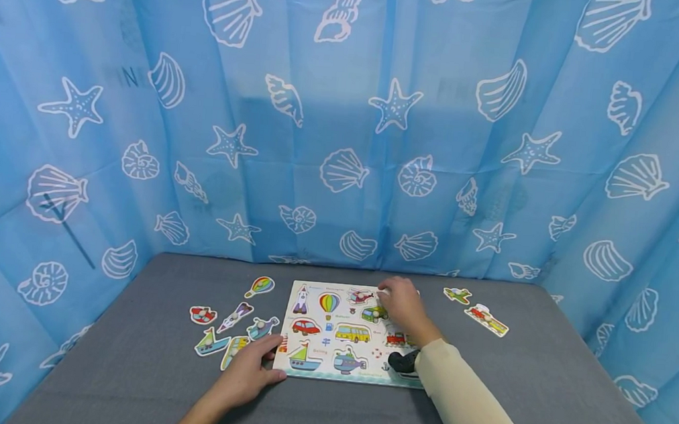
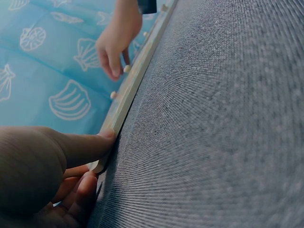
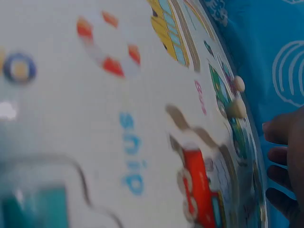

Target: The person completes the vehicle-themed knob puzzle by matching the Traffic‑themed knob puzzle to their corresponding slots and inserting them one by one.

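A wooden knob puzzle board point(image 1: 326, 340) with printed vehicles lies on the grey table. My left hand point(image 1: 249, 371) grips its near left corner; in the left wrist view the thumb point(image 2: 95, 145) lies on top of the edge and the fingers curl at its side. Over the far right part of the board is my right hand point(image 1: 403, 304), fingers loosely bent. The right wrist view shows its fingers point(image 3: 280, 175) apart from the knobs nearby. Closest to it are a helicopter piece point(image 1: 360, 297) and a green vehicle piece point(image 1: 373, 314), both in the board.
Left of the board lie loose pieces: a balloon point(image 1: 260, 286), a red car point(image 1: 203, 315), a rocket point(image 1: 236, 317), a submarine point(image 1: 262, 328), a sailboat point(image 1: 211, 342) and a bus point(image 1: 234, 351). To the right are a green airplane point(image 1: 457, 295) and a red train point(image 1: 486, 320). A blue curtain point(image 1: 347, 118) hangs behind.
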The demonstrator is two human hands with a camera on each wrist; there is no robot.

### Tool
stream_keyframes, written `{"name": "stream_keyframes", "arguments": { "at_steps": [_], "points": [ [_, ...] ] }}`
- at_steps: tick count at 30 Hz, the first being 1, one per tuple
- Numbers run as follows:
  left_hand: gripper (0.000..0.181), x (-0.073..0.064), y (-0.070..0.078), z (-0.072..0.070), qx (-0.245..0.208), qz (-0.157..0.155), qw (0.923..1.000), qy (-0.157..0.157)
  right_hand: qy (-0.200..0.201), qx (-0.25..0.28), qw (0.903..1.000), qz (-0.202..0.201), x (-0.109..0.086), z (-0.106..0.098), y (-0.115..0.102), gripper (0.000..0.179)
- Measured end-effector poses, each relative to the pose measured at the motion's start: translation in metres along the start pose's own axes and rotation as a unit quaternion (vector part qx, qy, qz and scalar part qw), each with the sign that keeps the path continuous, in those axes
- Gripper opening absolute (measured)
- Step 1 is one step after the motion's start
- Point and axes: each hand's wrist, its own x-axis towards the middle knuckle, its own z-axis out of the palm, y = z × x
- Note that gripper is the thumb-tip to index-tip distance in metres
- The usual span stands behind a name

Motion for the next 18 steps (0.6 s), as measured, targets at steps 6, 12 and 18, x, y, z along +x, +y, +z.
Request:
{"name": "stream_keyframes", "arguments": {
  "at_steps": [6, 12, 18],
  "points": [
    [0.06, 0.0, 0.001, 0.0, -0.001, -0.002, 1.0, -0.001, 0.021, -0.011, 0.9997, -0.006, -0.002, -0.009, 0.014, 0.014],
    [0.06, 0.0, 0.0, 0.0, 0.0, 0.0, 1.0, 0.002, 0.02, -0.016, 0.9995, 0.017, -0.006, -0.021, 0.025, 0.015],
    [0.061, 0.0, 0.001, 0.0, -0.002, -0.006, 1.0, -0.004, 0.022, -0.038, 0.9989, 0.015, -0.008, -0.03, 0.038, 0.016]
  ]
}}
